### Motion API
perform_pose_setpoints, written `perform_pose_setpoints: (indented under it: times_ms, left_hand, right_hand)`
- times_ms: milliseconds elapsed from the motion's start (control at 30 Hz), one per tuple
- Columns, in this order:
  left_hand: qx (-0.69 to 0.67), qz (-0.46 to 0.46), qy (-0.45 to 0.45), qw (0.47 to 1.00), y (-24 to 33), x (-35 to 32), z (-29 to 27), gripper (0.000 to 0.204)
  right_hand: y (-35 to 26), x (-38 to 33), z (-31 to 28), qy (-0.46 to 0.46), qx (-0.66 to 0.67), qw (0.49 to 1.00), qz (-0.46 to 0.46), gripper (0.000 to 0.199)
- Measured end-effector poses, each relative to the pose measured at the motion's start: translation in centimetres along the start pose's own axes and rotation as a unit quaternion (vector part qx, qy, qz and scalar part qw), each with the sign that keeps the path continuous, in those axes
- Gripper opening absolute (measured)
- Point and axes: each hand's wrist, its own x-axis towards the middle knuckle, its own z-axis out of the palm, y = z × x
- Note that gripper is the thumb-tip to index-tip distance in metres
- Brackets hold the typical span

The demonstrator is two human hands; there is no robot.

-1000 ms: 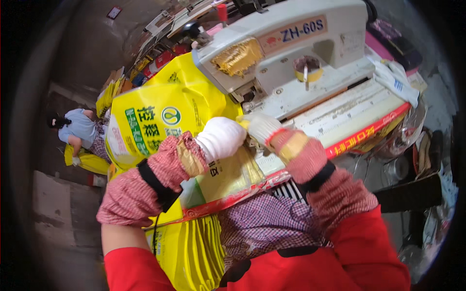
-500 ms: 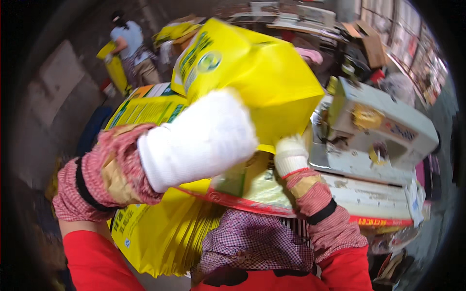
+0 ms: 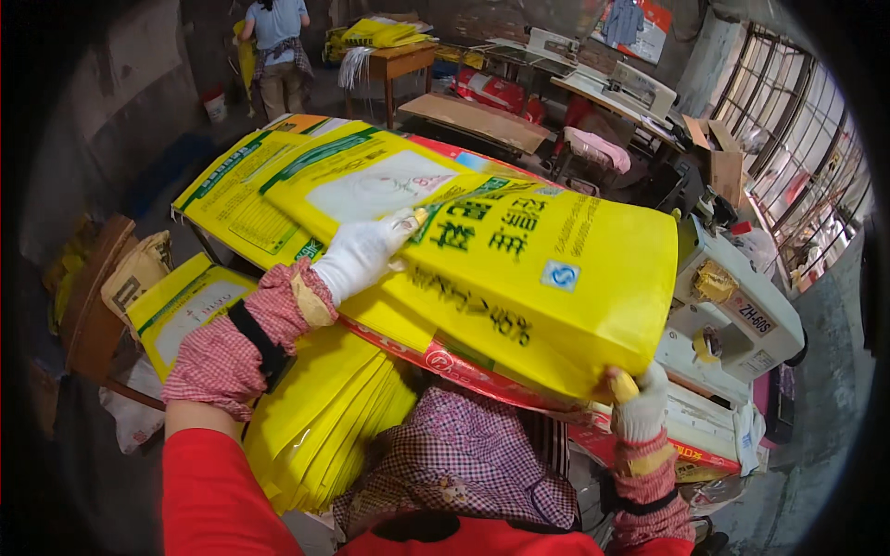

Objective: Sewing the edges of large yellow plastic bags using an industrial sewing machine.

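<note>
A long yellow printed bag (image 3: pixel 593 250) is stretched between my two gloved hands, above the table. My left hand (image 3: pixel 366 248), in a white glove, grips its near edge around the middle, with the fingertips on top. At the bag's lower right corner my right hand (image 3: pixel 638 398) pinches the end, thumb on the upper side. Beneath and beyond it lie more yellow bags (image 3: pixel 232 204) on the table. A fanned stack of yellow bags (image 3: pixel 324 417) hangs beside my lap on the left.
Close by on the right stands a sewing machine (image 3: pixel 732 296). Another sewing machine (image 3: pixel 640 88) is on a far bench. A person (image 3: pixel 278 46) in a light blue top stands at the back left, near a wooden table (image 3: pixel 399 63) piled with bags. A low bench (image 3: pixel 477 122) stands beyond my table.
The bag has come down from a raised, bunched position to a flatter one. My left hand has moved away from me and my right hand outward to the right and lower.
</note>
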Motion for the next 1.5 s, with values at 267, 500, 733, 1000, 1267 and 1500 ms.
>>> perform_pose_setpoints:
  times_ms: [267,500,733,1000,1267,1500]
  left_hand:
    - [0.172,-0.033,-0.212,0.961,-0.6,-4.2,3.8,0.008]
    - [0.098,-0.25,-0.084,0.96,-12.0,-12.7,-4.5,0.02]
    - [-0.306,-0.604,-0.051,0.734,1.9,-13.4,-12.1,0.048]
    - [-0.587,-0.524,-0.145,0.6,11.2,-18.0,-10.0,0.048]
    - [-0.587,-0.395,0.04,0.706,10.9,-21.2,-5.8,0.038]
    - [-0.463,-0.496,0.287,0.676,12.4,-26.1,-11.5,0.026]
  right_hand:
    - [6.6,-4.3,-0.5,0.044,-0.259,0.964,-0.038,0.022]
    - [-4.8,-2.2,4.5,-0.486,-0.025,0.863,-0.133,0.021]
    - [-6.7,12.0,4.5,-0.164,-0.401,0.876,-0.214,0.034]
    - [13.5,11.8,3.5,-0.407,-0.461,0.767,-0.182,0.053]
    - [8.7,9.5,8.1,-0.349,-0.584,0.706,-0.197,0.046]
    - [5.1,8.2,20.9,-0.353,-0.505,0.761,-0.203,0.049]
